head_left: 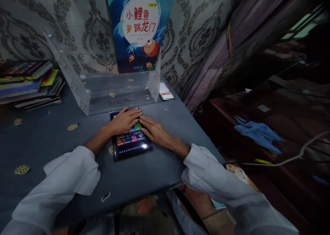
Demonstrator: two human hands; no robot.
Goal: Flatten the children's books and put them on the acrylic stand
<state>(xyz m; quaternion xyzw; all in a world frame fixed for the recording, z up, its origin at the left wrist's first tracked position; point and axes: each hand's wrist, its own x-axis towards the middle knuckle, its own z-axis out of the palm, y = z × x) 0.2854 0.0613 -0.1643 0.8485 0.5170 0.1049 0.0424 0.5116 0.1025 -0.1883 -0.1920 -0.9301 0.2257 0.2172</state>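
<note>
A dark book (pixel 132 149) with small colourful pictures on its cover lies on the blue-grey table, in front of a clear acrylic stand. My left hand (pixel 125 121) rests flat across the book's upper part, fingers stretched to the right. On the book's right edge lies my right hand (pixel 154 130), its fingers extended and meeting the fingertips of my left hand. Neither hand grips anything. The upper part of the cover is mostly hidden under both hands.
The clear stand (pixel 118 101) holds an upright blue picture book (pixel 139 29) near the patterned wall. Stacked books (pixel 28 82) sit at the back left. Beyond the table's right edge, a blue cloth (pixel 257 132) lies on a dark reddish surface with a cable (pixel 300 154) nearby.
</note>
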